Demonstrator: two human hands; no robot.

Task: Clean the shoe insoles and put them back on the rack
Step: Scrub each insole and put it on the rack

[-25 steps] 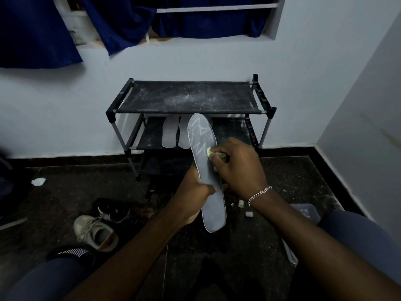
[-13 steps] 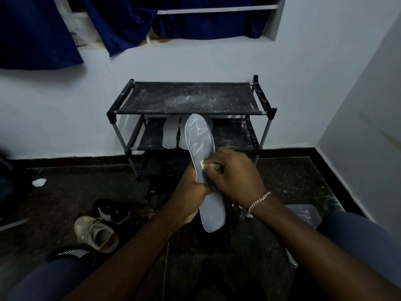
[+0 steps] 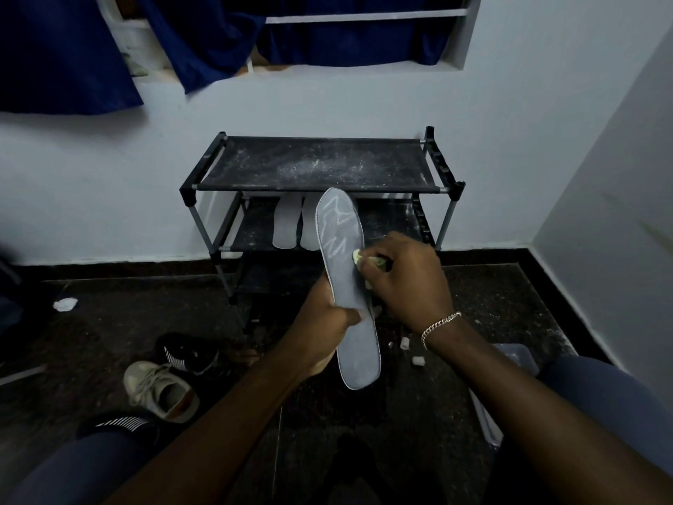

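A long grey insole (image 3: 347, 286) with white chalky scribbles near its toe stands upright in front of me. My left hand (image 3: 324, 326) grips it around the middle, thumb on the front face. My right hand (image 3: 408, 282) pinches a small pale yellow-green wad (image 3: 358, 256) and presses it against the insole's right edge. Two pale insoles (image 3: 296, 222) lie side by side on the middle shelf of the black rack (image 3: 317, 164), partly hidden behind the held insole.
A beige sneaker (image 3: 160, 390) and a black striped shoe (image 3: 185, 353) lie on the dark floor at left. Small white bits (image 3: 411, 351) lie by the rack. A grey container (image 3: 517, 357) sits at right, near the wall corner. My knees frame the bottom.
My right hand with the wad has slid up and to the right along the insole, from near the left thumb to the insole's right edge. The left hand keeps its hold.
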